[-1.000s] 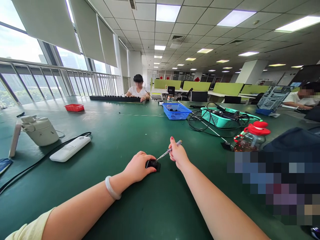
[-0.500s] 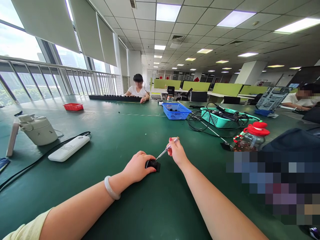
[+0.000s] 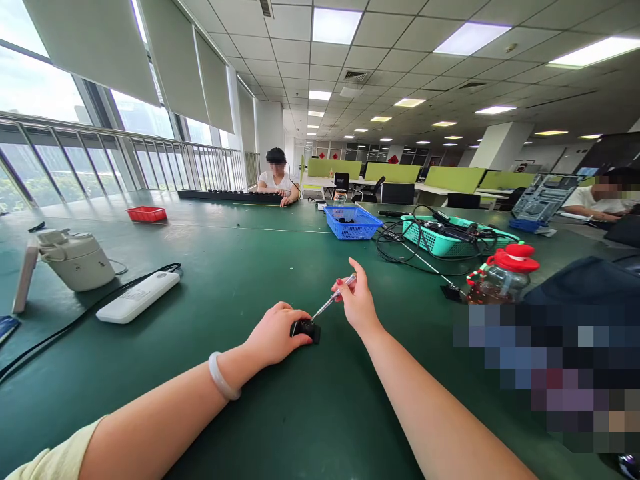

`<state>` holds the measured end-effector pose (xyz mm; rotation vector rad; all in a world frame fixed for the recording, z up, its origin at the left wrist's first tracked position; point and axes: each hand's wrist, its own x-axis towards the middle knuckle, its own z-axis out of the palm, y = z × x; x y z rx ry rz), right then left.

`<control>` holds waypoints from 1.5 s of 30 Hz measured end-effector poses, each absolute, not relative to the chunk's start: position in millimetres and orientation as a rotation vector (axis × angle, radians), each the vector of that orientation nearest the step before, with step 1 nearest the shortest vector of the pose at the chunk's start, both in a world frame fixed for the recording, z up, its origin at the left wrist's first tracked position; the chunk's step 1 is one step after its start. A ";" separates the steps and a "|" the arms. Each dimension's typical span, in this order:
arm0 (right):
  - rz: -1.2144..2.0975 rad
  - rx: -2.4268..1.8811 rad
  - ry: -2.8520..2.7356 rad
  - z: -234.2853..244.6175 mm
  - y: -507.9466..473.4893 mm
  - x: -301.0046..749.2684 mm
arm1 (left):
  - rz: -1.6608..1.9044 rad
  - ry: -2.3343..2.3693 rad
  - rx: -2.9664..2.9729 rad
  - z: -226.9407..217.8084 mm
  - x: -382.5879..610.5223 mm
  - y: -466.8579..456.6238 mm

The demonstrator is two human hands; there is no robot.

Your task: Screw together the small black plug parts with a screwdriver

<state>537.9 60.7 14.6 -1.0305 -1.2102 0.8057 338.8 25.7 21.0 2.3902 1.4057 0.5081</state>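
Note:
My left hand (image 3: 277, 333) is closed round a small black part (image 3: 306, 329), pinning it against the green tabletop (image 3: 240, 267). What the part is I cannot make out, and my fingers cover its left side. My right hand (image 3: 359, 301) grips a screwdriver (image 3: 334, 297) by its clear handle, between thumb and fingers, with the index finger raised off it. The screwdriver slants down to the left, and its tip meets the top of the black part beside my left fingers.
A white power bank (image 3: 139, 297) and a cream flask (image 3: 77, 260) stand left. Ahead are a red tray (image 3: 147, 213), a blue basket (image 3: 353, 230) and a green basket (image 3: 435, 245) with cables. A red-lidded jar (image 3: 507, 273) is right. Another person (image 3: 277, 180) sits at the far end.
My right index finger has lifted off the screwdriver handle and now points upward. The left hand, the black part and the screwdriver tip stay in place.

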 end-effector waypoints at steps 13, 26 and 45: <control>1.162 -0.823 -0.988 13.9 63.2 542.8 | 0.501 1.393 2.418 20.0 338.7 26.9; 1.276 -0.818 -0.881 8.3 61.8 539.7 | 0.509 1.392 2.410 20.2 338.1 26.4; 1.316 -0.909 -0.665 -11.7 70.5 539.6 | 0.529 1.386 2.432 18.0 338.9 26.3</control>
